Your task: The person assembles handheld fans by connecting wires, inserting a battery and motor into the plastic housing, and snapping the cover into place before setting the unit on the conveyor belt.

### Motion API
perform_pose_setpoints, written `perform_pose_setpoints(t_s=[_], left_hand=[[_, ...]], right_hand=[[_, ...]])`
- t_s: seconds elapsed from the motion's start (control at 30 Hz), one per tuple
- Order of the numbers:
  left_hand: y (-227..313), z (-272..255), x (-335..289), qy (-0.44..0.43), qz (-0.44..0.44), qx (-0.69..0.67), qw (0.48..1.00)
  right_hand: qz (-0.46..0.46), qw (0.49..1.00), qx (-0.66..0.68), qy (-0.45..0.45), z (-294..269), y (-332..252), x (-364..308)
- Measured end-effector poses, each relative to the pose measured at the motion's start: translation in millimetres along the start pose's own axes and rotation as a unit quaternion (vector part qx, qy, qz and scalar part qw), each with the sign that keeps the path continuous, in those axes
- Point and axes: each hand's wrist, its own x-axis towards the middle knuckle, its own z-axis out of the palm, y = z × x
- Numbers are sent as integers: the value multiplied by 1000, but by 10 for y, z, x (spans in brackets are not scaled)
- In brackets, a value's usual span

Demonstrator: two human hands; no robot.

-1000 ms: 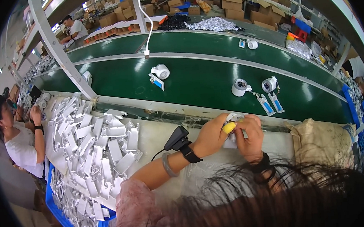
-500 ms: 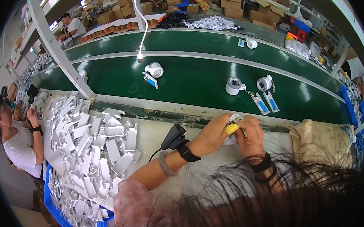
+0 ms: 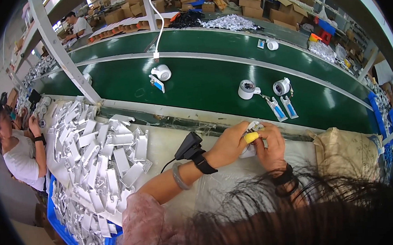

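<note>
My left hand (image 3: 232, 142) and my right hand (image 3: 271, 145) meet over the near edge of the bench, both with fingers closed on a small white plastic part (image 3: 254, 126). A yellow piece (image 3: 251, 137) sits at the left fingertips against the right fingers; whether it is a finger cover or a separate thing I cannot tell. More white shows beneath the hands, largely hidden by them. Left of my arms lies a big heap of white plastic brackets (image 3: 121, 160), running over into a blue bin (image 3: 66, 228).
Past the bench a green conveyor belt (image 3: 203, 92) carries white round lamp-like heads (image 3: 247, 89) with blue-marked arms. A brown sack (image 3: 347, 155) lies at the right. A white cable (image 3: 158, 38) hangs above the belt. A co-worker (image 3: 23, 157) sits at the left.
The round heads on the near belt have shifted slightly left. My hands stay in nearly the same place, still gripping the white part, with small finger movement.
</note>
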Motion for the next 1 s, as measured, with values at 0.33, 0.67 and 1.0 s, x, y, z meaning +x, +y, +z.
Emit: perform_pose_setpoints(t_s=[0.33, 0.67, 1.0], left_hand=[[-57, -75, 55, -22, 43, 38, 998], [-58, -42, 13, -13, -5, -29, 999], [130, -29, -18, 7, -27, 20, 999]], right_hand=[[-15, 999, 12, -34, -20, 96, 33], [-22, 1000, -2, -11, 17, 62, 22], [-52, 998, -28, 34, 29, -34, 67]])
